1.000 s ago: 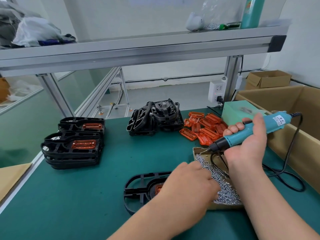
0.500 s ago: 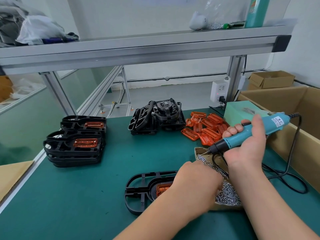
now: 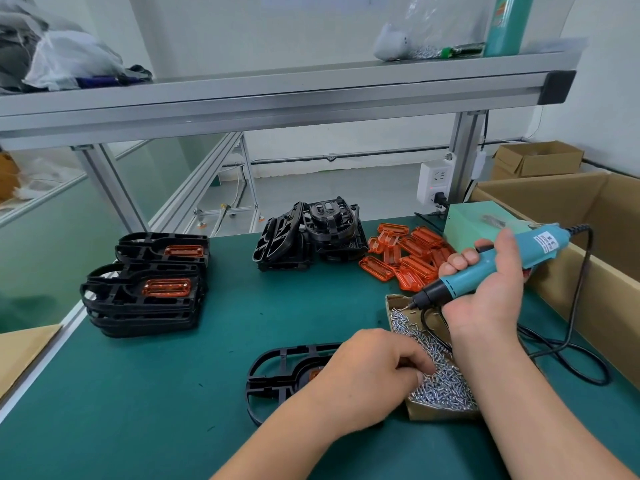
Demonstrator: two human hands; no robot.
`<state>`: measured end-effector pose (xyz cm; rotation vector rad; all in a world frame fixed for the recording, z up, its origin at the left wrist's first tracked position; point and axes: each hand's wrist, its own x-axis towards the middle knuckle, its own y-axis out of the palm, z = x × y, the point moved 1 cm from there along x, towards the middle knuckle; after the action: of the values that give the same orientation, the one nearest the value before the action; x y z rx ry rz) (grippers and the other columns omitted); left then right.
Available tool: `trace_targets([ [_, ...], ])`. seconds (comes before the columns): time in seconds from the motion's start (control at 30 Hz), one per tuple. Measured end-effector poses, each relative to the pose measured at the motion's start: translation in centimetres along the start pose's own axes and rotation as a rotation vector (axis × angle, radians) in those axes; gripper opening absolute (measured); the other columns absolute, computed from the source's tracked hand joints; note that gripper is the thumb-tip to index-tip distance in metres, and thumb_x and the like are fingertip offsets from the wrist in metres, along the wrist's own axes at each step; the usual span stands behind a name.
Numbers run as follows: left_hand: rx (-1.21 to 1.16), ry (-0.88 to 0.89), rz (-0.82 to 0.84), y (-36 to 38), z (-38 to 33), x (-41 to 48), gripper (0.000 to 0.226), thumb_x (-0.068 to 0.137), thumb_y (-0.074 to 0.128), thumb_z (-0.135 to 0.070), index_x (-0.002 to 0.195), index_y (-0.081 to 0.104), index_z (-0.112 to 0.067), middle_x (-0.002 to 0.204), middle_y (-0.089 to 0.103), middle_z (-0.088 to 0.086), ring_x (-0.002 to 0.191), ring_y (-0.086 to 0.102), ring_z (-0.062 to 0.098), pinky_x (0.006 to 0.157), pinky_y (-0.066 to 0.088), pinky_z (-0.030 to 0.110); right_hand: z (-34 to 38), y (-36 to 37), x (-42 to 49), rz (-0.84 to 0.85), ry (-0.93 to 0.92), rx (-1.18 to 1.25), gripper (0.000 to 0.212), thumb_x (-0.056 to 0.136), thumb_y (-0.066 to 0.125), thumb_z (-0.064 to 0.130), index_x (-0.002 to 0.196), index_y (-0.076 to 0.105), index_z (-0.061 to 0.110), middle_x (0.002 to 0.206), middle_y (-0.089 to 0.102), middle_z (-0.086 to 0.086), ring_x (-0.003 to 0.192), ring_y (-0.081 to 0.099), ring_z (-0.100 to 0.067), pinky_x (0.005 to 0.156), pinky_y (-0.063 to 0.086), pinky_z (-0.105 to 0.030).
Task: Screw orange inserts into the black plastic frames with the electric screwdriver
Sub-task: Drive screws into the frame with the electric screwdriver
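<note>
A black plastic frame [image 3: 277, 375] lies flat on the green mat near me, and an orange insert [image 3: 316, 374] shows in it beside my wrist. My left hand [image 3: 374, 372] reaches over the frame's right end, fingers curled, their tips pinching into the loose screws [image 3: 440, 386] in a low cardboard tray [image 3: 440, 415]. My right hand [image 3: 485, 292] grips the teal electric screwdriver [image 3: 540, 244], held slanted with its bit down at the far end of the tray. Loose orange inserts [image 3: 405, 258] lie heaped behind the tray.
Stacked frames with inserts fitted [image 3: 145, 296] stand at the left. A pile of bare black frames [image 3: 311, 233] sits at the back centre. The screwdriver cable [image 3: 571, 358] loops on the mat beside a large cardboard box [image 3: 606, 271]. A teal power unit [image 3: 478, 220] stands behind; an aluminium shelf [image 3: 277, 95] spans overhead.
My left hand has slid right, off the frame and into the screw tray. The screwdriver has tipped down a little, bringing its bit to the screws.
</note>
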<state>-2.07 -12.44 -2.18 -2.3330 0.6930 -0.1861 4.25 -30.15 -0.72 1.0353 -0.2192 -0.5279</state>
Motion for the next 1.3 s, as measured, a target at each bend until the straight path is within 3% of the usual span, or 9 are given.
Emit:
trace_targets([
  [0.1, -0.103, -0.019, -0.007, 0.0, 0.3, 0.0, 0.017, 0.092, 0.069, -0.027, 0.098, 0.074, -0.043, 0.079, 0.069, -0.023, 0.076, 0.064, -0.001, 0.071, 0.052, 0.016, 0.0, 0.0, 0.1, -0.002, 0.0, -0.001, 0.031, 0.099, 0.071, 0.045, 0.086, 0.058, 0.021, 0.07, 0.049, 0.005, 0.058, 0.048, -0.011, 0.057, 0.044, -0.024],
  [0.23, -0.335, -0.036, -0.035, -0.6, 0.4, 0.0, 0.013, 0.092, 0.074, -0.024, 0.095, 0.078, -0.036, 0.087, 0.076, -0.012, 0.077, 0.065, 0.001, 0.075, 0.053, 0.019, -0.2, -0.1, 0.3, -0.01, -0.001, -0.003, 0.031, 0.099, 0.071, 0.046, 0.086, 0.058, 0.021, 0.069, 0.05, 0.005, 0.058, 0.049, -0.011, 0.057, 0.044, -0.024],
  [0.4, -0.954, -0.185, 0.018, -2.4, 0.0, -0.4, 0.011, 0.101, 0.066, -0.007, 0.107, 0.073, -0.012, 0.088, 0.071, 0.002, 0.069, 0.054, 0.009, 0.062, 0.052, 0.022, -0.2, -0.1, 0.3, -0.007, 0.01, 0.017, 0.031, 0.099, 0.072, 0.045, 0.087, 0.058, 0.02, 0.069, 0.049, 0.004, 0.057, 0.048, -0.012, 0.055, 0.045, -0.024],
  [0.53, -1.451, -0.193, 0.146, -4.0, -0.6, -0.8, 0.011, 0.103, 0.059, -0.004, 0.113, 0.063, -0.007, 0.093, 0.063, 0.009, 0.076, 0.056, 0.015, 0.069, 0.057, 0.026, -0.2, -0.2, 0.3, 0.002, 0.019, 0.017, 0.031, 0.098, 0.073, 0.046, 0.087, 0.059, 0.021, 0.07, 0.05, 0.005, 0.059, 0.047, -0.011, 0.056, 0.045, -0.023],
  [0.6, -1.578, -0.169, 0.179, -4.6, -0.5, -1.4, 0.009, 0.102, 0.06, -0.004, 0.11, 0.064, -0.006, 0.096, 0.063, 0.011, 0.08, 0.057, 0.017, 0.072, 0.057, 0.027, -0.3, -0.1, 0.2, 0.014, 0.021, 0.016, 0.03, 0.098, 0.072, 0.045, 0.086, 0.059, 0.02, 0.07, 0.049, 0.004, 0.06, 0.047, -0.012, 0.056, 0.045, -0.024],
  [0.8, -1.542, -0.193, 0.172, -5.5, 2.0, -3.9, 0.005, 0.101, 0.063, -0.008, 0.104, 0.067, -0.006, 0.1, 0.062, 0.011, 0.079, 0.052, 0.015, 0.058, 0.042, 0.019, -0.8, 0.4, -0.5, 0.056, 0.039, -0.012, 0.03, 0.101, 0.069, 0.044, 0.086, 0.059, 0.02, 0.07, 0.048, 0.004, 0.06, 0.045, -0.012, 0.055, 0.044, -0.024],
  [0.93, -1.377, -0.191, 0.086, -5.9, 4.2, -5.1, 0.004, 0.099, 0.069, -0.01, 0.101, 0.069, -0.006, 0.097, 0.061, 0.011, 0.072, 0.046, 0.013, 0.053, 0.036, 0.018, -1.7, 0.8, -1.5, 0.114, 0.061, -0.051, 0.03, 0.102, 0.068, 0.044, 0.086, 0.059, 0.019, 0.07, 0.046, 0.004, 0.059, 0.046, -0.011, 0.055, 0.043, -0.023],
  [1.3, -1.035, -0.114, -0.183, -6.9, 5.9, -5.1, 0.003, 0.097, 0.072, -0.012, 0.097, 0.072, -0.009, 0.088, 0.062, 0.01, 0.062, 0.039, 0.01, 0.05, 0.035, 0.018, -3.4, 1.5, -4.1, 0.272, 0.121, -0.127, 0.031, 0.102, 0.065, 0.045, 0.086, 0.062, 0.018, 0.069, 0.048, 0.003, 0.059, 0.045, -0.012, 0.055, 0.044, -0.024],
])
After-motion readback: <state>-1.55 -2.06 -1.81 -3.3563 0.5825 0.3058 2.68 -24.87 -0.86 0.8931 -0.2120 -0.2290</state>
